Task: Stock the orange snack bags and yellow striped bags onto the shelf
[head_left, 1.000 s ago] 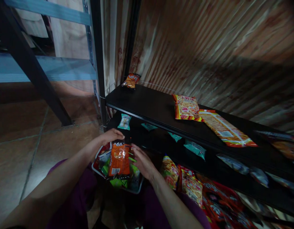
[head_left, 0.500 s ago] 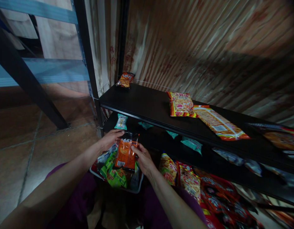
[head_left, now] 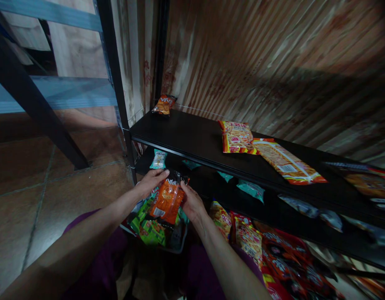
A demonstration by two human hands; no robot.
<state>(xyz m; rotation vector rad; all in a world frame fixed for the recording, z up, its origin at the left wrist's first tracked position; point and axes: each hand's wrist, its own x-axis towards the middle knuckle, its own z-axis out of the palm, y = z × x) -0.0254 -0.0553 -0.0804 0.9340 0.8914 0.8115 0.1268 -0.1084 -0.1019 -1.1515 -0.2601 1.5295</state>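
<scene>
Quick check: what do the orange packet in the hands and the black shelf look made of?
Orange packet: likely glossy plastic film; it crinkles and catches light. Black shelf: smooth dark panel with a faint sheen, probably painted metal or laminate; cannot tell which.

wall (head_left: pixel 273 62) – rusty corrugated sheet | floor (head_left: pixel 39 187) – brown tile | black shelf (head_left: pixel 192 137) | dim light

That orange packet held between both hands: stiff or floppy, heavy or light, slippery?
The orange packet is probably floppy: its thin film looks creased between the left hand and right hand. It is likely light, since the fingers at its edges seem to carry it. Its glossy surface shines, so it may be slippery.
</scene>
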